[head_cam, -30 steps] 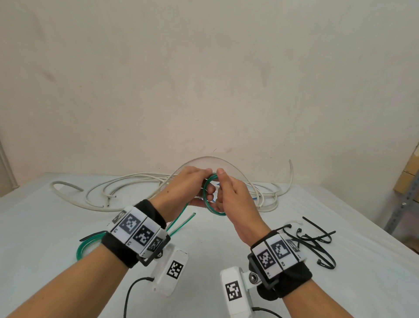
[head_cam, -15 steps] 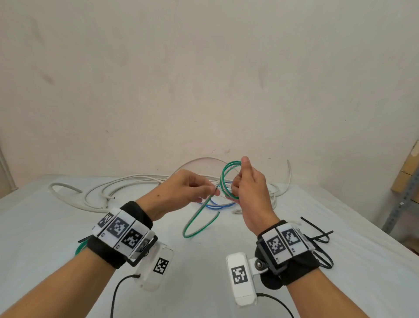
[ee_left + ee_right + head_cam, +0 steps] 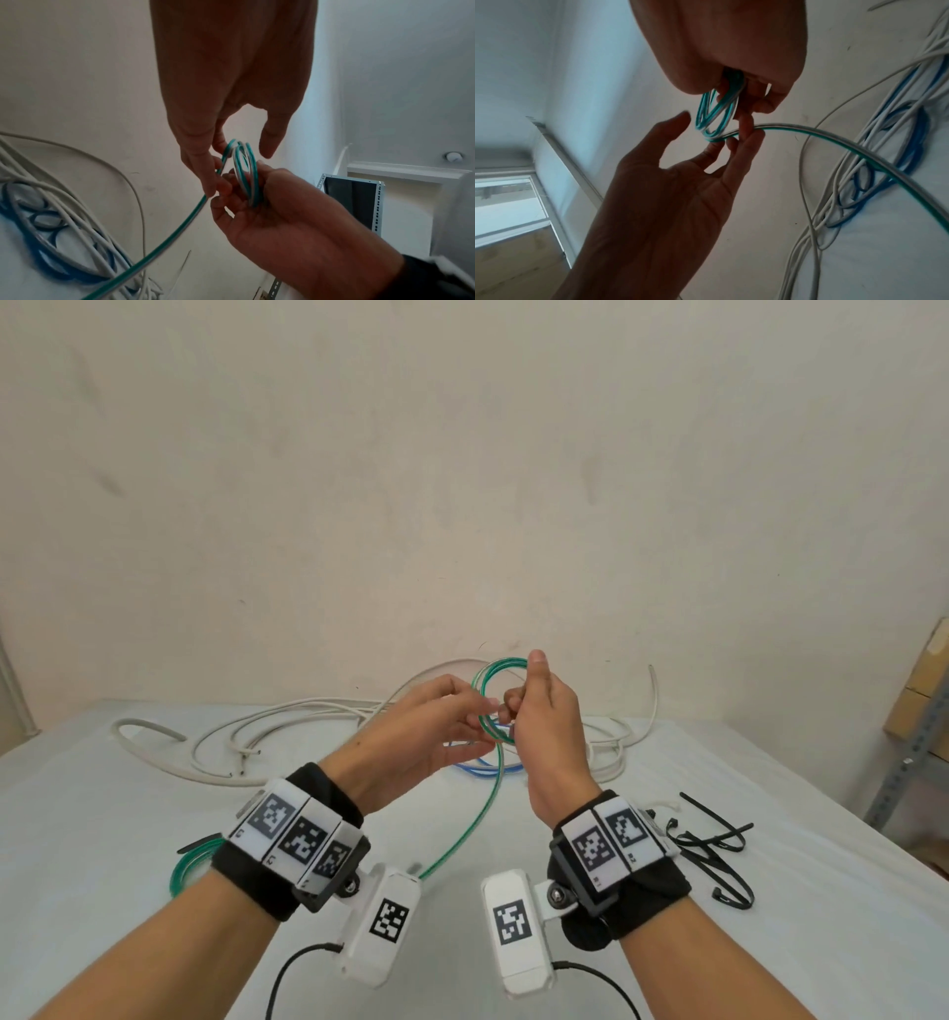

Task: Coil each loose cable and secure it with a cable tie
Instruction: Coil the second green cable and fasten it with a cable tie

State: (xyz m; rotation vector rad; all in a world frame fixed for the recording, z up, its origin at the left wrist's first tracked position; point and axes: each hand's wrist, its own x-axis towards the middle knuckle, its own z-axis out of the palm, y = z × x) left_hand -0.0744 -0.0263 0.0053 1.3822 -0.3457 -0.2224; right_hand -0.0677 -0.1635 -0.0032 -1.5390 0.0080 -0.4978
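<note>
A green-and-white cable is partly wound into a small coil (image 3: 244, 172) held up above the table. My right hand (image 3: 518, 706) grips the coil's loops in its curled fingers, thumb pointing up. My left hand (image 3: 477, 721) meets the coil from the left. Its fingers (image 3: 746, 125) pinch the cable's tail (image 3: 834, 140) where it leaves the loops, and its thumb stands apart. The tail (image 3: 493, 793) drops to the table toward more green cable (image 3: 187, 865) by my left wrist. Several black cable ties (image 3: 714, 845) lie right of my right wrist.
A tangle of thick white cable (image 3: 246, 742) lies across the back of the white table (image 3: 102, 814), with a blue cable (image 3: 482, 767) under my hands. A wall stands close behind. Cardboard boxes on a metal rack (image 3: 919, 701) are at the right edge.
My right hand has lifted the coil higher. My left hand left the coil, took the tail and brought it back to the loops. The hanging tail now runs straighter.
</note>
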